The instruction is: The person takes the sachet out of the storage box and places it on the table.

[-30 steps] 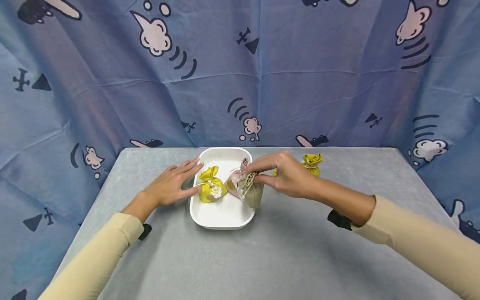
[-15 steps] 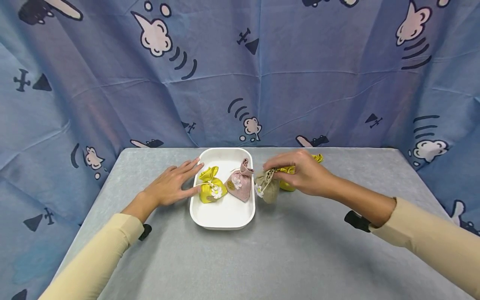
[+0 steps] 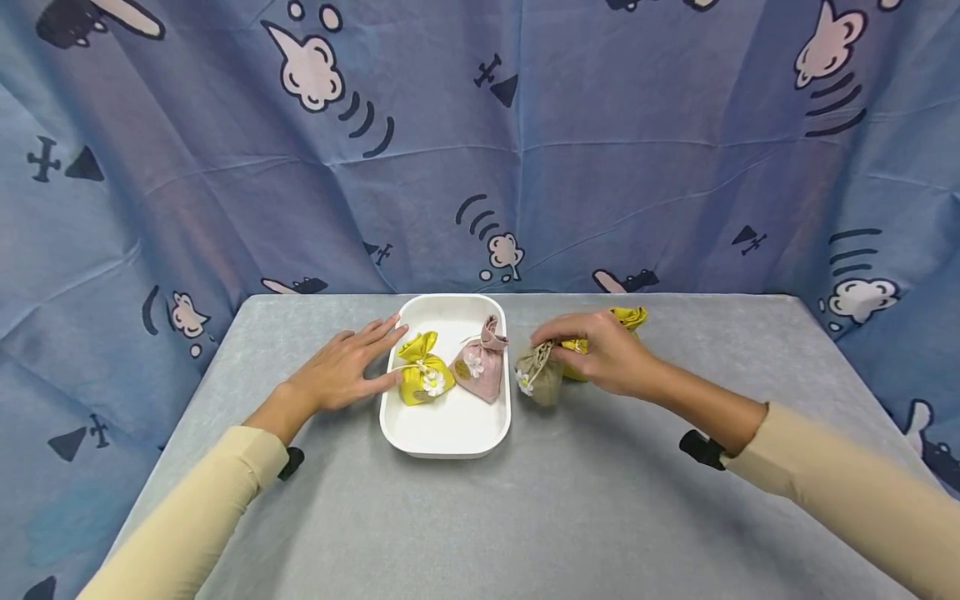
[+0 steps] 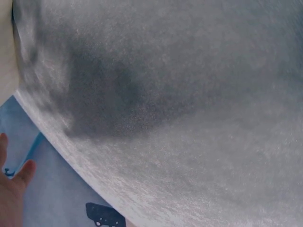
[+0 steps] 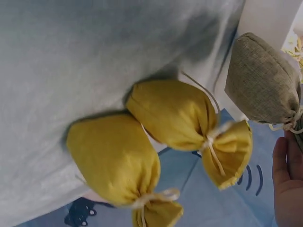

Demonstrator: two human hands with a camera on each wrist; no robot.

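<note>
the beige pouch (white-flowered, neck cinched) is beside the white tray.

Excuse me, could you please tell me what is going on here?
A person is handling small drawstring bags. Their right grip pinches the gathered neck of a beige bag, just right of a white tray, while their left grip rests at the tray's left rim. A yellow bag and a pink bag sit inside the tray. Two more yellow bags lie on the gray table, right of the tray.
</note>
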